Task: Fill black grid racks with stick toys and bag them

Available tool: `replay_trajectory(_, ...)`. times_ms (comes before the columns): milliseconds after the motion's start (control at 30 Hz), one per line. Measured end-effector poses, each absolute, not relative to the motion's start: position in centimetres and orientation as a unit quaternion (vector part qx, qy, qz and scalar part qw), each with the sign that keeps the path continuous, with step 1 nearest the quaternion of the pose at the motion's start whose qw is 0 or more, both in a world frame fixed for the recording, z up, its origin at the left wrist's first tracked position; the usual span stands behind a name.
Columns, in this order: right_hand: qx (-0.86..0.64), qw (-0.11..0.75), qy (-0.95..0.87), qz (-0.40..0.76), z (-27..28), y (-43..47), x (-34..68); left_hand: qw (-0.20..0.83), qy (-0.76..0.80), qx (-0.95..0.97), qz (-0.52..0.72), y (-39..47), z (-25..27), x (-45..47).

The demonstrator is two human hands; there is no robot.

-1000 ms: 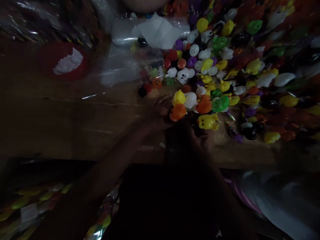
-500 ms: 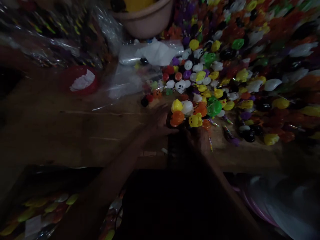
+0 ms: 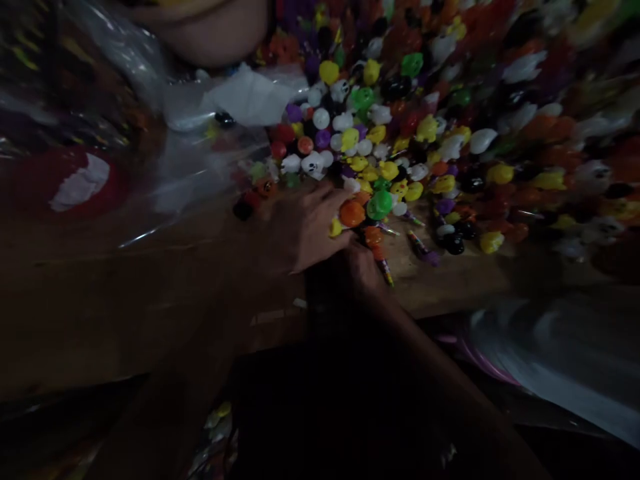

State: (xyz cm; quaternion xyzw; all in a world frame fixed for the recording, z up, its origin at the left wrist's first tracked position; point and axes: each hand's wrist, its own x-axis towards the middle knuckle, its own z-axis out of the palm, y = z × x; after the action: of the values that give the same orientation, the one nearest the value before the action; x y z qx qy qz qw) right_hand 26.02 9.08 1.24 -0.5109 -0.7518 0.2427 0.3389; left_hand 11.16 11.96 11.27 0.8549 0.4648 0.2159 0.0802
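My left hand (image 3: 313, 227) curls over a small bunch of figure-topped sticks at the table's near edge. A yellow figure top (image 3: 335, 227) peeks out by its fingers, with an orange round top (image 3: 353, 213) just beyond. Close against it, lower and to the right, is my right hand (image 3: 364, 263), its fingers bent; darkness hides what lies in them. Beside the right hand lies an orange-topped stick (image 3: 384, 267) with a patterned, colourful shaft. A green figure top (image 3: 379, 205) sits just past both hands.
A large pile of coloured figure tops (image 3: 425, 127) spreads across the back and right. Clear plastic bags (image 3: 200, 167) and white paper (image 3: 245, 97) lie left, near a red bowl (image 3: 35, 187) and a pinkish basin (image 3: 215, 33). A whitish bag (image 3: 530, 360) sits low at right.
The view has swung to the right. My left hand has closed over the bunch, covering the white and yellow tops that showed between my hands. My right hand has come closer to the left.
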Motion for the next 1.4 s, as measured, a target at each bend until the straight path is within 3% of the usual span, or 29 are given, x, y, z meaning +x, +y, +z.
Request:
replay_trajectory(133, -0.497, 0.355, -0.762, 0.216, 1.7, 7.5, 26.3, 0.037, 0.474, 0.86, 0.187, 12.4, 10.3, 11.3)
replay_trajectory(267, -0.585, 0.388, -0.705, 0.105, 2.7, 4.0, 29.8, 0.036, 0.467, 0.863, 0.187, 12.1, 10.4, 11.1)
replay_trajectory(400, -0.636, 0.329, -0.695, 0.061, 2.5, 2.9, 33.4, 0.059, 0.465, 0.86, 0.2, 12.3, 10.5, 11.0)
replay_trajectory(667, -0.617, 0.342, -0.683, 0.186, 3.0, 3.0, 36.0, 0.099, 0.427, 0.845, 0.305, 12.7, 10.9, 10.6)
replay_trajectory(867, -0.604, 0.388, -0.593, 0.365, 4.7, 3.2, 35.0, 0.112, 0.473, 0.834, 0.261, 12.8, 10.7, 11.1)
replay_trajectory(1400, -0.579, 0.417, -0.559, 0.422, 1.8, 2.8, 36.1, 0.112, 0.47, 0.828, 0.284, 13.3, 10.1, 11.7)
